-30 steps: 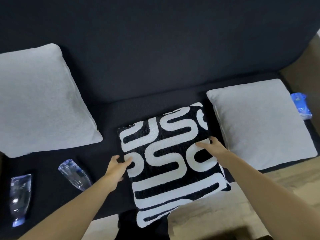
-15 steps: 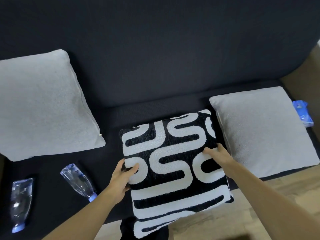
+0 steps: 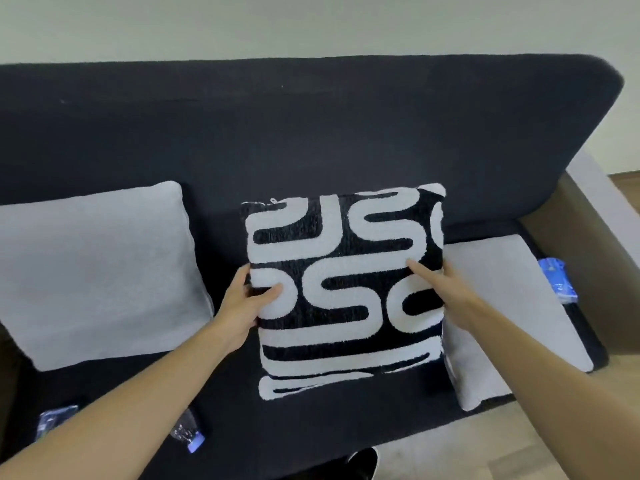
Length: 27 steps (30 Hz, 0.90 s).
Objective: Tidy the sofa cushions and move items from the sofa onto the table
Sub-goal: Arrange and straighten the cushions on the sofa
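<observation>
A black-and-white patterned cushion (image 3: pixel 346 289) stands nearly upright in the middle of the dark sofa (image 3: pixel 311 133), close to the backrest. My left hand (image 3: pixel 246 306) grips its left edge, thumb on the front. My right hand (image 3: pixel 440 292) holds its right edge, fingers spread over the face. One grey cushion (image 3: pixel 97 271) leans at the left, another grey cushion (image 3: pixel 512 306) lies flat at the right. Two clear plastic bottles (image 3: pixel 188 433) (image 3: pixel 52 420) lie on the seat at lower left, partly hidden by my left arm.
A blue packet (image 3: pixel 557 280) lies on the seat's right end beside the beige armrest (image 3: pixel 595 230). A pale wall rises behind the sofa. Wooden floor (image 3: pixel 519 445) shows at lower right, with a dark shoe (image 3: pixel 362 462) at the bottom edge.
Both hands have lifted the patterned cushion from lying flat at the seat's front edge and stood it up toward the backrest. The camera view has tilted upward.
</observation>
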Motion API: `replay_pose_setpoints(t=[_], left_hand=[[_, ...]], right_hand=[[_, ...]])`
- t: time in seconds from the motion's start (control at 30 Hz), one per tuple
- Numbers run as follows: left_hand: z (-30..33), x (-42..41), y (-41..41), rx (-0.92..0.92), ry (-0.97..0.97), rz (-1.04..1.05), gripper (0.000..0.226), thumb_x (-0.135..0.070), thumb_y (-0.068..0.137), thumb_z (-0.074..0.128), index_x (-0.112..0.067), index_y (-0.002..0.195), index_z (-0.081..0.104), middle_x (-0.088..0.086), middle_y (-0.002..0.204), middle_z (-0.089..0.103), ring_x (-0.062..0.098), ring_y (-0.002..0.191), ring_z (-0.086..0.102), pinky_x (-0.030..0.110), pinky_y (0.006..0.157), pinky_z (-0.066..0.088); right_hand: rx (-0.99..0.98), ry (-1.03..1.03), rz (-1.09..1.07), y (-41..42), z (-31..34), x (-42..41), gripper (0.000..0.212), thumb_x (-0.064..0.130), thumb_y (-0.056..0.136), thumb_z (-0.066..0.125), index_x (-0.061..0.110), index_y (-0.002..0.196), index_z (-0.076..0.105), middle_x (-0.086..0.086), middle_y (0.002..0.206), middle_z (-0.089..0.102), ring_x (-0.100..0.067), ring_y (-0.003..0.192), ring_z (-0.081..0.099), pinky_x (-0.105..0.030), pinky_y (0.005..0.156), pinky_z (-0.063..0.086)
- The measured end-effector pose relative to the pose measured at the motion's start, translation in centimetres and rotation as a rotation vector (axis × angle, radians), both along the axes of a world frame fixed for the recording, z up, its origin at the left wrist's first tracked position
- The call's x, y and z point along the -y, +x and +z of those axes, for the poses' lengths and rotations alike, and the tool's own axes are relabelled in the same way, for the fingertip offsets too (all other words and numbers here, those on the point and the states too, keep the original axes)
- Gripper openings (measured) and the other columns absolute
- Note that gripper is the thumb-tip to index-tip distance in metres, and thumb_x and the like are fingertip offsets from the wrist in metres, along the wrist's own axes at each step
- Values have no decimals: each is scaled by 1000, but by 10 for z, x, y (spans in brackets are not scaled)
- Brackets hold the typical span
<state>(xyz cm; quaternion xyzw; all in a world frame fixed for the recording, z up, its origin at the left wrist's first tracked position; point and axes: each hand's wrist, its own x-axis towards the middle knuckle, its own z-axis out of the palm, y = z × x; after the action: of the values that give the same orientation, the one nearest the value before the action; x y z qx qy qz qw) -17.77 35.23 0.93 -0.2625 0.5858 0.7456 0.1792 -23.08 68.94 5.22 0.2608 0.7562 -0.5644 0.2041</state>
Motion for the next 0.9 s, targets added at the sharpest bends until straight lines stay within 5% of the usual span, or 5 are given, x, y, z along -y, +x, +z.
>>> replay_pose_setpoints(t=[0.17,0.4,0.73,0.9], left_hand=[[10,0,-48,-146,-43,22,66,-8,83,76,-35,135,45,-3,124,66,19,116,64,48,89,58],[-22,-12,-86,-236,-190,108,74,-5,83,75,-34,140,38,-5,128,61,13,119,59,53,99,52],[-86,-26,-91,-166,-293,123,75,-9,84,75,-38,141,36,-9,130,60,11,121,57,49,103,50],[-74,-38,-94,-119,-511,201,81,-13,78,81,-26,141,32,1,132,52,17,119,54,40,105,47]], right_hand=[[-127,-77,-58,-50,6,3,95,62,47,91,30,128,53,8,122,70,-18,113,67,-47,101,51],[-114,-241,-52,-103,-27,6,55,35,75,85,34,119,52,9,125,66,-23,117,63,-73,100,39],[-51,-342,-51,-125,-100,1,65,29,83,79,31,137,45,9,130,61,-19,119,60,-69,103,39],[-46,-291,-35,-127,-96,-1,70,31,82,80,32,140,41,14,128,56,-15,117,57,-67,105,39]])
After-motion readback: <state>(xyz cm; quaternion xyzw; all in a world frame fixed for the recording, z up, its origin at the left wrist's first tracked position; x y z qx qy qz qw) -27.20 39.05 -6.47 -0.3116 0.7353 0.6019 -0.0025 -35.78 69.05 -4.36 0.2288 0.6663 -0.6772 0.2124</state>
